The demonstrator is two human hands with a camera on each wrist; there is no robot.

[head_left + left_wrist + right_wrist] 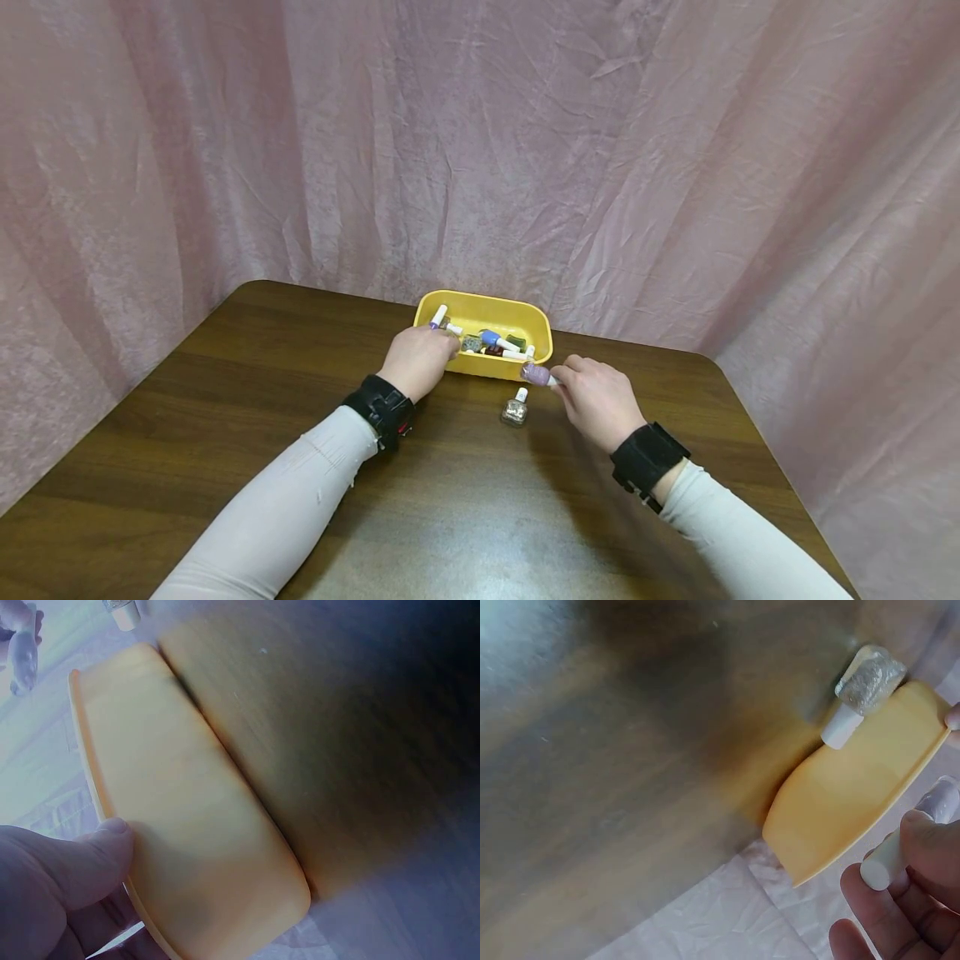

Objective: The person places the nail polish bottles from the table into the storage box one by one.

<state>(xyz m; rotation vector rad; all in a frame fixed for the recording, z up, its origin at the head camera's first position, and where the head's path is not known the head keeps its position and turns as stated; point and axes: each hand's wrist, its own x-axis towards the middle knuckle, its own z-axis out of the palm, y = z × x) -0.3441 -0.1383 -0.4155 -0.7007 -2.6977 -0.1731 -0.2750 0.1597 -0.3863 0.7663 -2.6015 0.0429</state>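
Note:
A yellow plastic bin [491, 308] stands on the table, holding several nail polish bottles, among them a blue one [490, 337] with a white cap. My left hand [420, 358] grips the bin's near rim at its left end; in the left wrist view the thumb [109, 844] presses the outer wall and the fingers go over the rim. Pinched by its white cap in my right hand [600, 400] is a lilac nail polish bottle [535, 373], raised by the bin's near right corner. A glittery nail polish bottle [514, 411] stands upright on the table before the bin.
The brown wooden table [247, 400] reaches back to a pink velvety curtain [480, 167], which hangs close behind the bin and along both sides. Black straps [381, 408] with devices sit on both wrists.

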